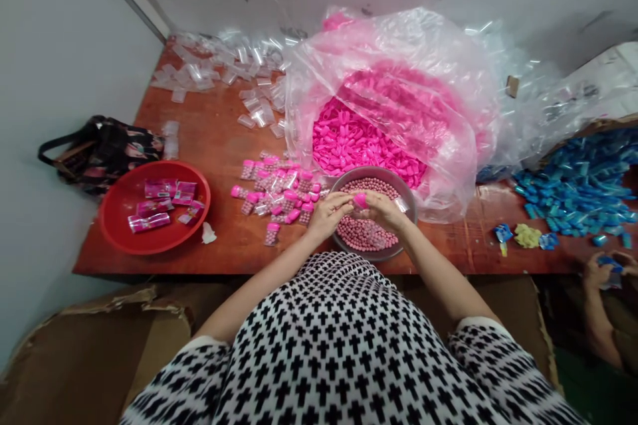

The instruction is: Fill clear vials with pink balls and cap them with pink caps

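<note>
My left hand (pixel 329 214) and my right hand (pixel 381 210) meet over a metal bowl (pixel 409 198) of small pink beads. Between their fingertips they pinch a small vial with a pink cap (pixel 359 200). Both hands have curled fingers. Just left of the bowl lies a pile of filled, pink-capped vials (pixel 279 191). Behind the bowl an open clear plastic bag (pixel 448 106) holds a heap of loose pink caps (pixel 349 143).
A red tray (pixel 119 239) with pink packets sits at the left of the wooden table (pixel 219 139). Empty clear vials (pixel 224 70) lie at the back. Blue packets (pixel 578 189) pile up at the right, where another person's hands (pixel 605 269) work. A dark bag (pixel 100 146) hangs at the left edge.
</note>
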The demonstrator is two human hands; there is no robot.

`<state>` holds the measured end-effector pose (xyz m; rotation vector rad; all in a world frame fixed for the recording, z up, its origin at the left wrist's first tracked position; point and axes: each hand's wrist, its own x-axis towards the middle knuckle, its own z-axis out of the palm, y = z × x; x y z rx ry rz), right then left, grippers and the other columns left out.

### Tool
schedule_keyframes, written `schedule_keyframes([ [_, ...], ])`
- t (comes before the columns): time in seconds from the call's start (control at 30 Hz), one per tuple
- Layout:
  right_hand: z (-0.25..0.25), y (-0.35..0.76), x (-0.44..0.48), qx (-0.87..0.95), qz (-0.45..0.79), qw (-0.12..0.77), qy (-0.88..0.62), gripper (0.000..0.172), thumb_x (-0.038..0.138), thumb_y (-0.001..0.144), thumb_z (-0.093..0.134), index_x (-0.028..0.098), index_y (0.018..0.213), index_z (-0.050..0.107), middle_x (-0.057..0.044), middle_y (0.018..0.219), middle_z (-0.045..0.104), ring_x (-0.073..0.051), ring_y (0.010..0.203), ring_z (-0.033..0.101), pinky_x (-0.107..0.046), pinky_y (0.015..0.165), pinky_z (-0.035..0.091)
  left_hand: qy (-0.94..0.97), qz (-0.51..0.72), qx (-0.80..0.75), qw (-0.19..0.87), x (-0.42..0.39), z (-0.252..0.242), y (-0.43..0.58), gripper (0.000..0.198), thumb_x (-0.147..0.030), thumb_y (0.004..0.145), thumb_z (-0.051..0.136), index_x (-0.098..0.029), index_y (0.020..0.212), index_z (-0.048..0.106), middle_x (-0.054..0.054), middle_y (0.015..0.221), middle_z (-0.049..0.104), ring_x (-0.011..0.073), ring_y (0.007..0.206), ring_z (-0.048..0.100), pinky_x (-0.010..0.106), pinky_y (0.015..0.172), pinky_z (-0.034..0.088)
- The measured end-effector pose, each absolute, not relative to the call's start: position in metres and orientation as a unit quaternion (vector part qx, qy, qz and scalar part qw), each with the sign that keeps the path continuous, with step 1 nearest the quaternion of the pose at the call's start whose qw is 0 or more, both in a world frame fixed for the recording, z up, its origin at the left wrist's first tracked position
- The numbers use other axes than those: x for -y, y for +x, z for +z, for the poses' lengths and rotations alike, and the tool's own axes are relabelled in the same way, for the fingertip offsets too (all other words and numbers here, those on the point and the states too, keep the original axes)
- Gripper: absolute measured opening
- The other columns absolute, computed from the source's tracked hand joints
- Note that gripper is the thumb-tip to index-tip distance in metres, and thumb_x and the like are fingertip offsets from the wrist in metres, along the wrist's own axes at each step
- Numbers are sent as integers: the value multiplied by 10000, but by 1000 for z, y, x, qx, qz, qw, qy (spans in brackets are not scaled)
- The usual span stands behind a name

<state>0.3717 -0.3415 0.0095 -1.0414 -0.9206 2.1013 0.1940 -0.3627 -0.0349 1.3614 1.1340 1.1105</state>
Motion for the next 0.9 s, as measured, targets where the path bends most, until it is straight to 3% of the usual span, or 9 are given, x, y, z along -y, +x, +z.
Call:
schedule_keyframes([
  [0.1,10,365,343,282,842,262,-377,291,414,708,684,182,880,652,-37,816,691,-199,905,635,-437,834,526,579,456,-482,473,365,-37,193,242,-347,810,603,-204,967,720,75,1062,658,199,1036,595,370,960,459],
  [0.33,-11,344,346,184,831,335,-404,139,302,701,628,176,752,602,10,671,653,-139,666,612,-411,793,551,604,449,-499,430,366,-40,190,224,-295,842,562,-196,972,716,80,1061,658,206,1046,588,382,971,451],
  [0.53,-6,346,310,245,850,239,-402,320,492,807,554,188,898,596,-30,790,670,-165,789,634,-386,777,547,568,445,-504,475,338,-43,181,287,-359,802,606,-181,1002,706,75,1065,687,212,1034,613,391,965,461],
  [0.7,-22,375,286,448,683,286,-502,375,495,772,620,204,1009,599,-37,1004,656,-145,845,624,-322,763,525,480,497,-585,426,323,-40,139,395,-418,808,593,-177,1115,652,79,1089,689,216,1022,635,435,963,468],
  [0.83,-53,387,297,662,483,150,-553,293,381,799,611,139,960,641,-81,948,680,-185,842,621,-355,821,484,505,489,-636,317,327,-50,104,380,-421,790,627,-218,1110,650,76,1200,639,235,1172,553,492,1069,360],
  [0.9,-67,384,307,736,404,76,-537,358,355,777,643,125,1049,626,-117,1032,670,-219,912,617,-369,866,457,508,471,-647,317,335,-57,104,351,-393,796,622,-234,1107,650,72,1203,638,232,1170,556,478,1065,372],
])
